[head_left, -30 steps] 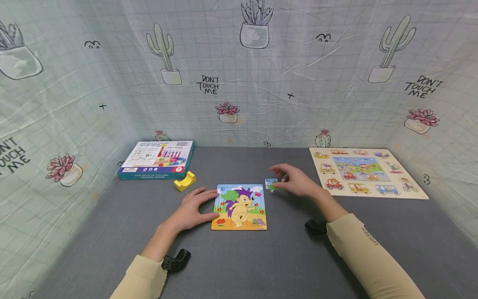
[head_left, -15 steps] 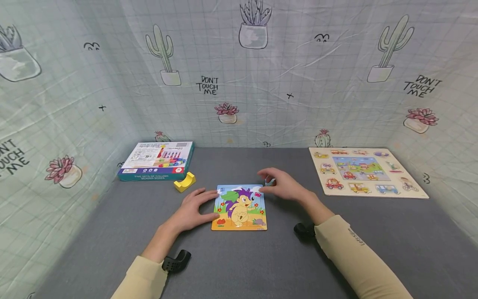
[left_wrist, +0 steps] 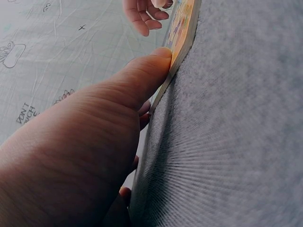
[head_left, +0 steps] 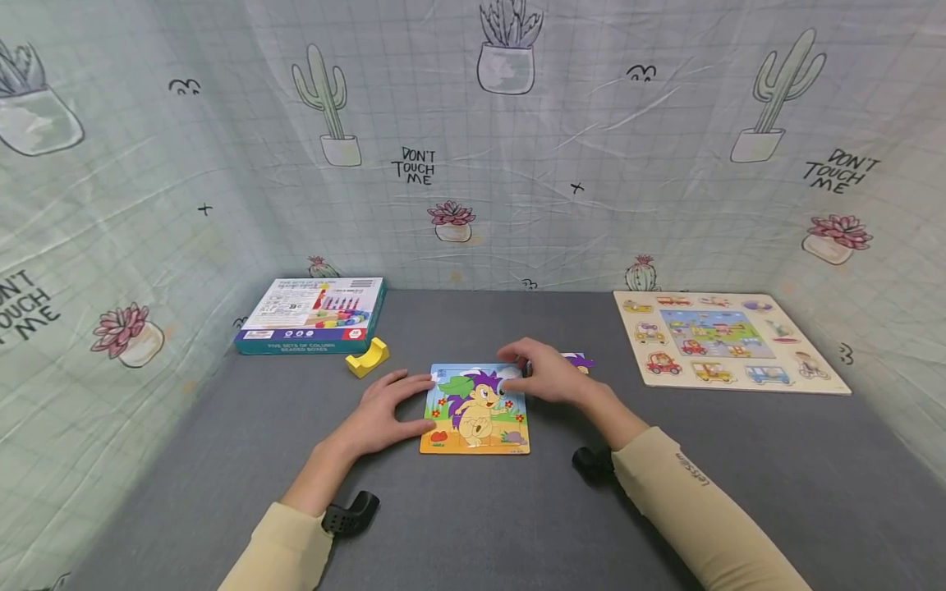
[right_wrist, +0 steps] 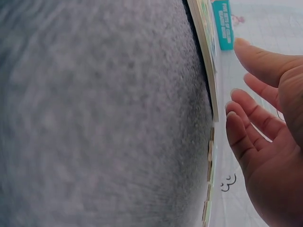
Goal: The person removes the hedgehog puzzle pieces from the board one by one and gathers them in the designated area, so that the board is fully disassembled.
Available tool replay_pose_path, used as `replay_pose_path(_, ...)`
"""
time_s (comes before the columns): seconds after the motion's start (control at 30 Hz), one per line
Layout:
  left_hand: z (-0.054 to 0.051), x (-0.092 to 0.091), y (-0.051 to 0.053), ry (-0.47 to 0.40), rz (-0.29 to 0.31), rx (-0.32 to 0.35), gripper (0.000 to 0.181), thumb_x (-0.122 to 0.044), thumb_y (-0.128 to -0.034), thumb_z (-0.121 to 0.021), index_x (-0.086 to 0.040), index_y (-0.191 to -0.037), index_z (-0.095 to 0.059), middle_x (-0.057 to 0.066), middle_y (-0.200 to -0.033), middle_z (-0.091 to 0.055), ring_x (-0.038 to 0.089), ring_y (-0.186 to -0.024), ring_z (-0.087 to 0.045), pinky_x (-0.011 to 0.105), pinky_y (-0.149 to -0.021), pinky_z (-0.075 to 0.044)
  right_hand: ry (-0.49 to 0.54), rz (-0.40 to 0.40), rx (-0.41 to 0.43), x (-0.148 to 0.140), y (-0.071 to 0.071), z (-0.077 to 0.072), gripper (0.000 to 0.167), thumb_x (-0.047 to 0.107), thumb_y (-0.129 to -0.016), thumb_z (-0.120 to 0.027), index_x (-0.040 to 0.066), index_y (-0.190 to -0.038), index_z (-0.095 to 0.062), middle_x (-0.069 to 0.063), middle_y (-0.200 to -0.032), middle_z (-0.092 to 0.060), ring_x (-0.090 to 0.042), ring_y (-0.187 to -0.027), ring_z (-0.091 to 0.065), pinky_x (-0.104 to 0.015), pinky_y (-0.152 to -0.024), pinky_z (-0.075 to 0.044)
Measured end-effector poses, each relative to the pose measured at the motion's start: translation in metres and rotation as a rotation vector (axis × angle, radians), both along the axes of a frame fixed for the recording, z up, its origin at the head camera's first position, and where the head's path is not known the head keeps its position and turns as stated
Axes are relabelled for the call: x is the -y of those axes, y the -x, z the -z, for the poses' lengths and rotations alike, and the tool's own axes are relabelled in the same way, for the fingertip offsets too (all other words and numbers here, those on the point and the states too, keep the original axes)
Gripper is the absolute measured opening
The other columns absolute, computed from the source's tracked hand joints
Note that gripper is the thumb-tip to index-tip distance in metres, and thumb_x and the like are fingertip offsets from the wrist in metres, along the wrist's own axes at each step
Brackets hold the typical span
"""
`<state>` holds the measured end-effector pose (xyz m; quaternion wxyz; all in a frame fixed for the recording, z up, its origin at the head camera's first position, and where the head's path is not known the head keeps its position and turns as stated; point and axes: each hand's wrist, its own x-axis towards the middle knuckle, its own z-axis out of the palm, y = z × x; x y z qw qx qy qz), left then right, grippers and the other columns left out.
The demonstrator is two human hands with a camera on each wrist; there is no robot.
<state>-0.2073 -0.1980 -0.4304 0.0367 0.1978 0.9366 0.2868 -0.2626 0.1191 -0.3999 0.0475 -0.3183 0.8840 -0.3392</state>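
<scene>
A square hedgehog jigsaw puzzle (head_left: pixel 475 410) lies flat on the grey table, its picture filling the frame. My left hand (head_left: pixel 380 414) rests at its left edge. In the left wrist view, the thumb (left_wrist: pixel 162 53) presses the board's edge (left_wrist: pixel 182 52). My right hand (head_left: pixel 543 373) is over the upper right corner in the head view, thumb and fingers apart. Nothing is seen between them in the right wrist view. Beyond this hand lie loose puzzle pieces (head_left: pixel 579 361) with purple spines, partly hidden; their edges (right_wrist: pixel 209 165) show in the right wrist view.
A teal-sided boxed bead set (head_left: pixel 310 316) lies at the back left. In front of it is a yellow curved block (head_left: pixel 367 358). A wooden vehicle puzzle board (head_left: pixel 732 341) lies at the back right. Patterned cloth (head_left: pixel 517 180) hangs behind the table.
My right hand has moved left from the loose pieces to the hedgehog puzzle's upper right corner, uncovering purple-spined pieces on the right. My left hand has stayed at the left edge.
</scene>
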Motion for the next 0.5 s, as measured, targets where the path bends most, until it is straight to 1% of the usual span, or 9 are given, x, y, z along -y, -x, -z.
replay_pose_path(0.2, 0.0001, -0.0003, 0.0004, 0.005, 0.001, -0.003, 0.069, -0.049, -0.0868, -0.076, -0.019, -0.146, -0.056, 0.006, -0.152, -0.049, 0.04, -0.147, -0.022, 0.071, -0.111, -0.016, -0.08, 0.023, 0.038, 0.0051, -0.001, -0.0013, 0.048, 0.025, -0.088, -0.081, 0.003, -0.128, -0.066, -0.008, -0.118, -0.061, -0.023, -0.101, -0.055, -0.039, -0.09, -0.05)
replay_pose_path(0.3, -0.0003, -0.0001, 0.0001, 0.004, 0.002, -0.004, 0.069, -0.048, -0.0868, -0.076, -0.019, -0.146, -0.056, 0.007, -0.151, -0.049, 0.04, -0.147, -0.022, 0.071, -0.111, -0.016, -0.127, 0.034, 0.027, 0.0069, -0.0014, -0.0015, 0.049, 0.029, -0.087, -0.082, 0.003, -0.126, -0.067, -0.007, -0.118, -0.061, -0.023, -0.103, -0.056, -0.04, -0.094, -0.049)
replay_pose_path(0.5, -0.0006, 0.0001, -0.001, 0.002, 0.001, -0.005, 0.068, -0.048, -0.0868, -0.076, -0.019, -0.146, -0.056, 0.008, -0.151, -0.049, 0.04, -0.147, -0.023, 0.071, -0.111, -0.016, -0.193, 0.054, 0.007, 0.0098, -0.0022, -0.0033, 0.049, 0.033, -0.085, -0.083, 0.002, -0.12, -0.069, -0.007, -0.113, -0.059, -0.023, -0.101, -0.055, -0.041, -0.095, -0.049)
